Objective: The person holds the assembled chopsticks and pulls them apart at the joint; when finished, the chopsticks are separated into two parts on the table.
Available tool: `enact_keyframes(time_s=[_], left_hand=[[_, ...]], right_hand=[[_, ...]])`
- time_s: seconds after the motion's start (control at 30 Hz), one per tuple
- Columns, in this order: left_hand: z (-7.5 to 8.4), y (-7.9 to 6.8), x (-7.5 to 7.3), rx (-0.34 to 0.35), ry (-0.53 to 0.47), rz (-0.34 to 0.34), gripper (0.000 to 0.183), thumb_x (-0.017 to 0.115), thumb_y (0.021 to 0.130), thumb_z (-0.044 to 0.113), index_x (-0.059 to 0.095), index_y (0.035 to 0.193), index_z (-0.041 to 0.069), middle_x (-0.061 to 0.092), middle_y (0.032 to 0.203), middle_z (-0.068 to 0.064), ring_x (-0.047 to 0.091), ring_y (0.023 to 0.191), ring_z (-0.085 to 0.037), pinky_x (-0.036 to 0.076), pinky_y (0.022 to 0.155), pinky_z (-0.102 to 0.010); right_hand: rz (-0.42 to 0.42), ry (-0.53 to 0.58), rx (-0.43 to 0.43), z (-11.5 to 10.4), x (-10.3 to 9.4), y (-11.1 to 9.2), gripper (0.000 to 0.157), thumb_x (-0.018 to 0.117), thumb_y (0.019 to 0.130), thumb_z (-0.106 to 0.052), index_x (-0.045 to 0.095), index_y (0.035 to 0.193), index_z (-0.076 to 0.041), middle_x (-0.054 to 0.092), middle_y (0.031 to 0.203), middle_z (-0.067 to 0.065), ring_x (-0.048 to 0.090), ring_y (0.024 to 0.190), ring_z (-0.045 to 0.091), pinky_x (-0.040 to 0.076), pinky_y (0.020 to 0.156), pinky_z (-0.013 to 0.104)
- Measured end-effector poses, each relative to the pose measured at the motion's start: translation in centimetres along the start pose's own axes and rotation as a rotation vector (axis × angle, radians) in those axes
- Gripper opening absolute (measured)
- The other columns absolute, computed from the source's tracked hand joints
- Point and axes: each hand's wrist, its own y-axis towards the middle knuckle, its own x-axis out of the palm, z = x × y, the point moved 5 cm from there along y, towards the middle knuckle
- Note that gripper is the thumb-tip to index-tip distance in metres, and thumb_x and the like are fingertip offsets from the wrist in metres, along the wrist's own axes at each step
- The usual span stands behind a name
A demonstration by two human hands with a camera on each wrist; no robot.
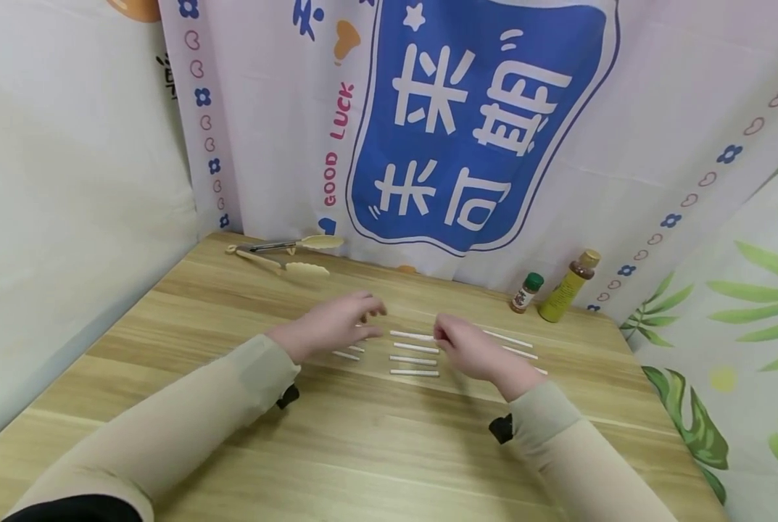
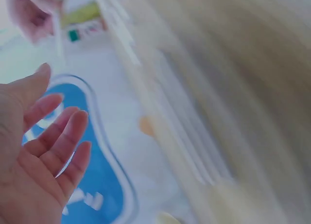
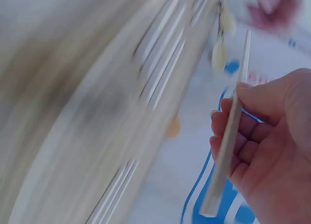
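My right hand (image 1: pixel 470 349) pinches a thin white stick (image 3: pixel 227 148) between thumb and fingers; in the right wrist view it stands out beyond the thumb, off the tabletop. The other fingers curl in behind it. Under and left of this hand, several white sticks (image 1: pixel 415 360) lie in a row at the middle of the table. More white sticks (image 1: pixel 519 353) lie to its right, partly hidden by the wrist. My left hand (image 1: pixel 336 324) is over the left group of sticks (image 1: pixel 346 355), covering part of them. Its fingers are loosely bent, and nothing is in them in the left wrist view.
At the back left of the wooden table (image 1: pixel 362 449) lie tongs (image 1: pixel 278 254) with cream tips. A small green-capped jar (image 1: pixel 526 293) and a yellow-green bottle (image 1: pixel 566 290) stand at the back right. A printed cloth (image 1: pixel 284 145) hangs behind the table.
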Motion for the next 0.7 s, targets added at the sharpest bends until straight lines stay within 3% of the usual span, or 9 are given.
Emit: enact_keyframes(time_s=[0.1,0.27,0.33,0.43,0.7], left_hand=[[2.1,0.6,0.0,0.047,-0.004,0.011,0.036,0.07,0.093,0.032,0.063,0.123,0.012,0.065,0.112,0.0,0.063,0.096,-0.014,0.051,0.081,-0.03],[3.5,0.9,0.9,0.118,-0.021,-0.021,0.015,0.065,0.098,0.025,0.065,0.107,0.013,0.064,0.084,0.006,0.058,0.072,-0.007,0.049,0.065,-0.026],[3.5,0.9,1.0,0.119,-0.037,-0.035,0.006,0.062,0.099,0.018,0.065,0.1,0.013,0.059,0.075,0.007,0.054,0.066,-0.007,0.047,0.062,-0.027],[3.4,0.7,0.8,0.115,-0.056,-0.044,0.012,0.058,0.1,0.011,0.067,0.091,0.013,0.054,0.069,0.007,0.049,0.062,-0.008,0.044,0.06,-0.029],[3.8,0.4,0.9,0.207,-0.031,-0.069,0.012,0.06,0.1,0.014,0.069,0.092,0.012,0.059,0.078,0.007,0.051,0.069,-0.008,0.045,0.066,-0.029]], right_hand=[[0.023,-0.002,-0.081,-2.4,0.8,0.9,0.015,0.059,0.098,-0.002,0.05,0.09,-0.011,0.048,0.079,-0.002,0.046,0.071,0.013,0.042,0.062,0.031],[0.101,-0.006,-0.19,-5.0,1.4,1.5,0.01,0.062,0.097,-0.006,0.054,0.093,-0.01,0.05,0.082,-0.003,0.048,0.072,0.011,0.043,0.063,0.029],[0.121,0.019,-0.193,-5.4,1.4,1.6,0.007,0.062,0.097,-0.007,0.056,0.094,-0.008,0.051,0.084,-0.003,0.049,0.073,0.011,0.044,0.064,0.029],[0.134,0.053,-0.164,-5.2,1.3,1.4,0.004,0.062,0.098,-0.008,0.06,0.094,-0.007,0.052,0.083,-0.004,0.049,0.071,0.011,0.044,0.063,0.029],[0.116,0.064,-0.157,-5.3,1.4,1.2,0.013,0.061,0.099,-0.012,0.063,0.086,-0.013,0.055,0.076,-0.006,0.05,0.067,0.009,0.044,0.061,0.029]])
